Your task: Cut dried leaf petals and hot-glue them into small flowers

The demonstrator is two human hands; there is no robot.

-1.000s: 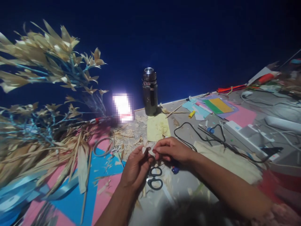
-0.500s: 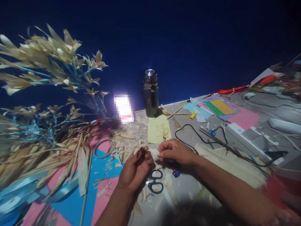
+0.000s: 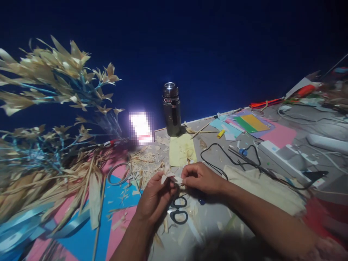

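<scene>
A person's left hand [image 3: 156,197] and right hand [image 3: 201,177] meet over a cluttered craft table [image 3: 214,221], both closed in a fingertip pinch on one pale dried-leaf piece [image 3: 169,177], which is held in the air just beyond a pair of black-handled scissors [image 3: 178,212]. The scissors lie flat on the table, directly under the left hand's knuckles, their loops pointing to the person. A yellow paper sheet [image 3: 181,150] lies farther out from the scissors, and behind it a steel flask [image 3: 171,108] stands upright at the table's far edge. Left of the scissors, a tape ring [image 3: 119,174] rests among leaf shavings [image 3: 145,163] where pink and blue paper sheets [image 3: 81,232] meet. Far left of them, dried-leaf branches on blue stems [image 3: 54,83] rise over the table. Right of the scissors, a black cable [image 3: 217,159] loops across the grey surface toward a white power strip [image 3: 285,157]. A fan of coloured paper [image 3: 250,123] lies well beyond the scissors on the right.
</scene>
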